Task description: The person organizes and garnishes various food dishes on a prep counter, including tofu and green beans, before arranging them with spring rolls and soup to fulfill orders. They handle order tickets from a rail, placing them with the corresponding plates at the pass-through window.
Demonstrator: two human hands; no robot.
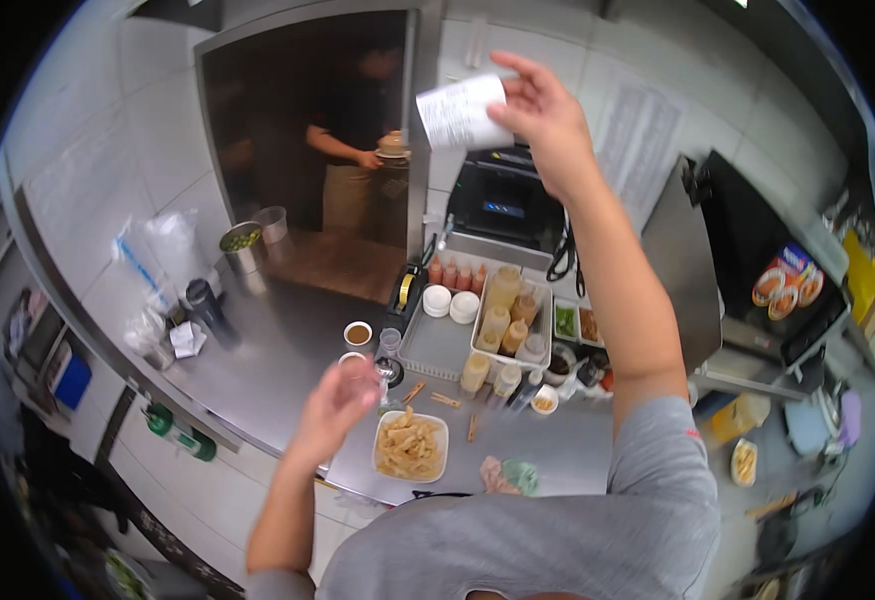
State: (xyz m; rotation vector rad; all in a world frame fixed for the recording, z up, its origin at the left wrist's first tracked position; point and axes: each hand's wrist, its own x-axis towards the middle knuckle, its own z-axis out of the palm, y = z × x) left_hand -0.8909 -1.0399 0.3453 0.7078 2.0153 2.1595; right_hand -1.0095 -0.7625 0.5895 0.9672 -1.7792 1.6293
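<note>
The right hand (548, 115) pinches a white printed paper slip (461, 112) raised high before the black ticket printer (503, 200). The left hand (343, 400), blurred, hovers over the steel counter (278, 350) near the white square plate of fried strips (413, 447); whether it holds anything cannot be told. Holding the slip flat and steady would likely aid reading.

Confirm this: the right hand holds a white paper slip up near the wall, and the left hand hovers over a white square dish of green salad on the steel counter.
Not salad. The head view shows the white square dish holding pale fried strips. The rest stands: right hand holds the white paper slip up; left hand hovers by the dish on the steel counter.
</note>
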